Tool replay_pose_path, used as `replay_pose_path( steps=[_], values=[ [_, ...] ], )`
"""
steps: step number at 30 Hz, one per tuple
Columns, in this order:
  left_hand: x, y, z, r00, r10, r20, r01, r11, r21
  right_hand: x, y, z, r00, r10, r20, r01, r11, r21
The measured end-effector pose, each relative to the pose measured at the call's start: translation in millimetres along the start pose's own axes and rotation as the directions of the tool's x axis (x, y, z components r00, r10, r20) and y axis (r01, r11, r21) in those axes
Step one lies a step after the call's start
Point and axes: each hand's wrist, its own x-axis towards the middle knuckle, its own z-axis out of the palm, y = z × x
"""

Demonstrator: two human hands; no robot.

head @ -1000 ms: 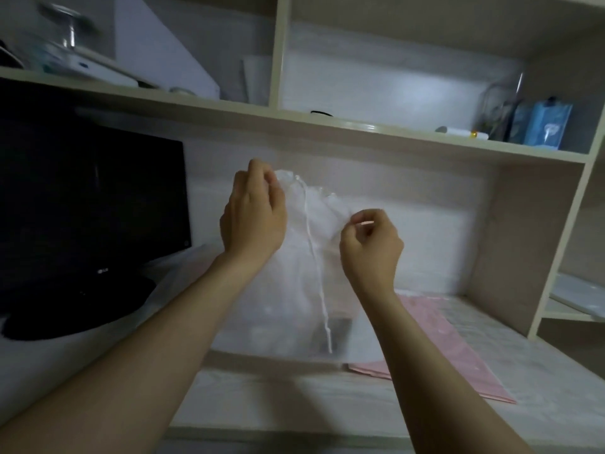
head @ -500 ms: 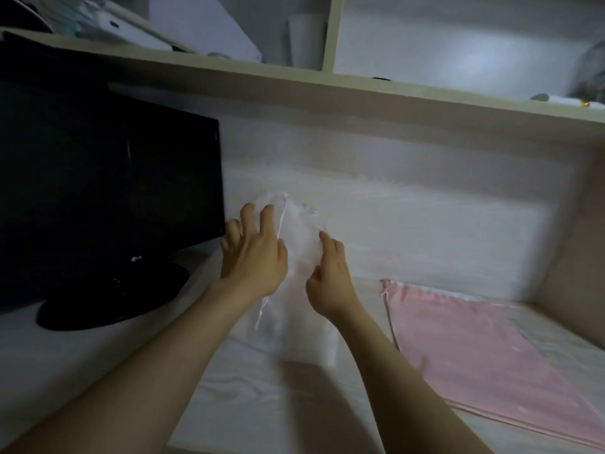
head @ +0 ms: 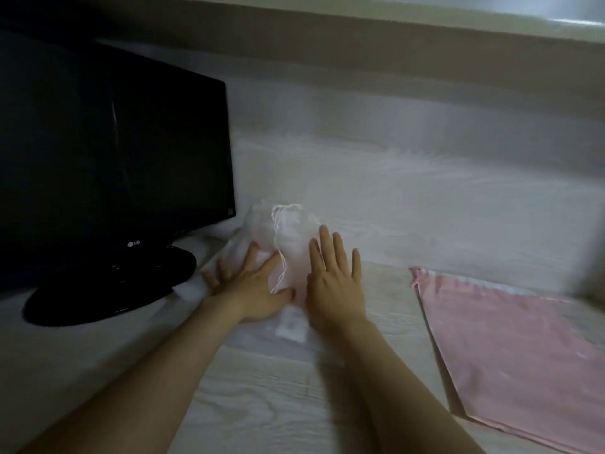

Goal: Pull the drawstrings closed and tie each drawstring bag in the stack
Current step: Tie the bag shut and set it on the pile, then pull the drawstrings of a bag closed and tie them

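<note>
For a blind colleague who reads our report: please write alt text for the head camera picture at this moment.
The left hand and right hand, both open, press a white drawstring bag flat on a pale wooden desk; its mouth is gathered shut by a cord. A black monitor stands at left, pink bags lie flat at right.

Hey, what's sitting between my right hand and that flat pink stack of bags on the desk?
Nothing: in the head view, only bare pale wood-grain desk lies between the right hand and the flat stack of pink fabric drawstring bags.
</note>
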Motion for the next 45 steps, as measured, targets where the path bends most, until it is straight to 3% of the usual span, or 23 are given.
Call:
replay_pose_path(
  steps=[4, 8, 10, 12, 14, 16, 18, 21, 23, 25, 29, 33, 36, 40, 45],
  values=[
    [14, -7, 3, 0.999, 0.044, 0.002, -0.044, 0.999, -0.007, 4, 7, 11, 0.985, 0.050, 0.163, -0.088, 0.968, 0.236],
    [20, -4, 2, 0.998, 0.059, -0.001, -0.059, 0.998, 0.019, 4, 10, 12, 0.938, 0.073, 0.339, -0.189, 0.928, 0.320],
    [12, 3, -3, 0.999, 0.037, 0.001, -0.037, 0.998, 0.050, 0, 12, 12, 0.956, 0.082, 0.281, -0.187, 0.911, 0.369],
    [-1, 13, -11, 0.999, 0.017, -0.029, -0.014, 0.995, 0.096, -4, 11, 7, 0.991, 0.105, 0.080, -0.129, 0.898, 0.421],
    [-13, 23, -20, 0.995, 0.015, -0.100, 0.002, 0.986, 0.168, -8, 10, 0, 0.980, 0.157, -0.123, -0.088, 0.893, 0.442],
    [-26, 36, -30, 0.976, 0.010, -0.217, 0.046, 0.967, 0.252, -10, 9, -13, 0.961, 0.238, -0.144, -0.148, 0.875, 0.460],
    [-38, 50, -36, 0.923, 0.049, -0.383, 0.064, 0.958, 0.278, -13, 11, -27, 0.960, 0.276, -0.046, -0.224, 0.857, 0.463],
    [-51, 68, -35, 0.792, 0.184, -0.582, -0.064, 0.974, 0.219, -21, 24, -43, 0.959, 0.269, 0.085, -0.280, 0.863, 0.420],
    [-56, 81, -30, 0.751, 0.238, -0.616, -0.207, 0.971, 0.122, -30, 39, -53, 0.951, 0.282, 0.123, -0.307, 0.893, 0.328],
    [-61, 97, -23, 0.768, 0.272, -0.580, -0.310, 0.950, 0.035, -44, 60, -60, 0.930, 0.328, 0.166, -0.356, 0.916, 0.185],
    [-61, 130, -5, 0.783, 0.381, -0.491, -0.429, 0.903, 0.017, -71, 101, -63, 0.871, 0.447, 0.203, -0.443, 0.894, -0.067],
    [-51, 157, 9, 0.843, 0.419, -0.339, -0.450, 0.893, -0.017, -85, 127, -60, 0.805, 0.555, 0.208, -0.561, 0.827, -0.035],
    [-43, 169, 18, 0.874, 0.411, -0.260, -0.425, 0.905, 0.003, -84, 133, -58, 0.826, 0.528, 0.195, -0.522, 0.848, -0.085],
    [-33, 171, 36, 0.857, 0.404, -0.319, -0.403, 0.912, 0.072, -83, 140, -58, 0.862, 0.485, 0.148, -0.457, 0.869, -0.188],
    [-30, 161, 46, 0.740, 0.485, -0.465, -0.548, 0.836, 0.000, -79, 147, -64, 0.821, 0.571, -0.010, -0.571, 0.820, -0.037]
  ],
)
